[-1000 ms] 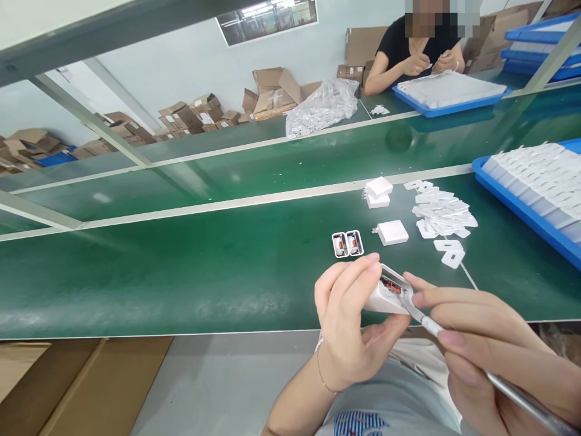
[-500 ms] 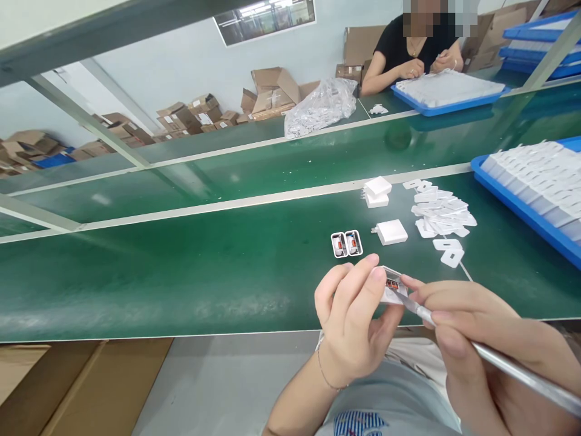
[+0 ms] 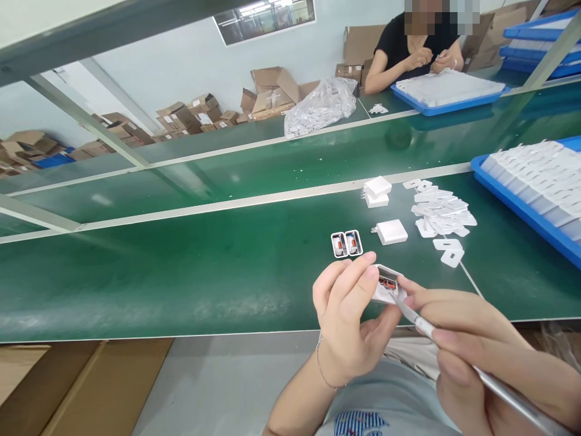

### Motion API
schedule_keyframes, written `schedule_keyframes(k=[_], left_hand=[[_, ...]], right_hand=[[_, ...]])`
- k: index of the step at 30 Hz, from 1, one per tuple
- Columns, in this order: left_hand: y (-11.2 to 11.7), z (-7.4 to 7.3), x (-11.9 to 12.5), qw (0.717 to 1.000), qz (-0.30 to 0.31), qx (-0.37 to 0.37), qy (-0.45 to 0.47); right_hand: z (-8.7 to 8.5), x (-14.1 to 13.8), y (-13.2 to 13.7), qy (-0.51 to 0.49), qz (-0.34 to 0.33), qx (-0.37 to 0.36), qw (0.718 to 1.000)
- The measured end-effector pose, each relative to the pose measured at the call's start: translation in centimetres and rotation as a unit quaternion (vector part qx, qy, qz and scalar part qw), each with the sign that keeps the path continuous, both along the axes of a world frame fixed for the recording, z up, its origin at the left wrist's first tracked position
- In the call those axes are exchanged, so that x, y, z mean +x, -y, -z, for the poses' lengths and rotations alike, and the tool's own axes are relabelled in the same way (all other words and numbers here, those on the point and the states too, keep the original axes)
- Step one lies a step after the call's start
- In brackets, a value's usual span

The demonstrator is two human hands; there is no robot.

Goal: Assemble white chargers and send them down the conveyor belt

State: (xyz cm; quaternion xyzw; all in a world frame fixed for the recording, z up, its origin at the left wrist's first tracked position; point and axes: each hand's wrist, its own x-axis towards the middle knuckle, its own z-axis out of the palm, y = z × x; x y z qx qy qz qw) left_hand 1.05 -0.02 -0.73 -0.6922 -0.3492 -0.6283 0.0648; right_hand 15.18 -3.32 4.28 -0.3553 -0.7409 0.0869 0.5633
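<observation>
The left hand (image 3: 351, 318) pinches an open white charger shell (image 3: 385, 292) between its thumb and curled fingers, holding it just above the near edge of the green belt (image 3: 181, 272), with orange and red parts showing inside. The right hand (image 3: 481, 345) has its fingers pressed together around a slim silver tool (image 3: 512, 392), held like a pen, and the tool's tip rests in the shell's opening. Just beyond the hands, two open units (image 3: 347, 243) lie side by side on the belt. To their right lies one closed white charger (image 3: 391, 232), with a stack of two (image 3: 377, 191) further away. Right of those is a loose heap of flat white covers (image 3: 440, 212), too many to count. A blue tray (image 3: 508, 197) at the right edge holds rows of white chargers. On the far side, another person's hands (image 3: 431, 59) work over a second blue tray (image 3: 447, 108). The labels on the cardboard boxes (image 3: 272, 91) are too small to read.
</observation>
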Motion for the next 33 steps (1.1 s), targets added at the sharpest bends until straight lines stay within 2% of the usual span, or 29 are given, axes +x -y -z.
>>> schedule_keyframes(k=[6,8,13,19,21,25,26,30,33], left_hand=[[0.0,-0.2,0.0,1.0,0.006,-0.003,0.007],[0.0,-0.1,0.0,1.0,0.012,0.004,0.014],[0.0,0.5,0.0,0.999,0.037,0.005,0.037],[-0.1,0.5,-0.2,0.996,0.054,-0.035,0.055],[-0.1,0.4,-0.2,0.996,0.064,-0.037,0.059],[0.0,0.5,-0.2,0.992,0.089,-0.037,0.078],[0.0,0.6,-0.2,0.991,0.092,-0.042,0.083],[0.1,0.5,-0.3,0.992,0.085,-0.054,0.082],[0.1,0.4,-0.4,0.993,0.08,-0.047,0.076]], right_hand=[[1.2,-0.8,-0.1,-0.03,0.023,0.05,0.998],[1.2,-0.5,-0.3,-0.007,0.012,0.042,0.999],[0.3,0.9,-0.6,0.097,-0.078,0.024,0.992],[0.3,1.2,0.1,0.041,-0.074,-0.014,0.996],[0.3,0.7,0.5,0.035,-0.057,-0.016,0.998],[0.6,-0.6,1.1,-0.009,0.057,0.0,0.998],[0.8,-0.7,1.1,-0.004,0.063,0.003,0.998],[0.9,0.1,0.7,0.06,-0.007,0.048,0.997],[0.3,1.1,0.0,0.098,-0.032,0.066,0.993]])
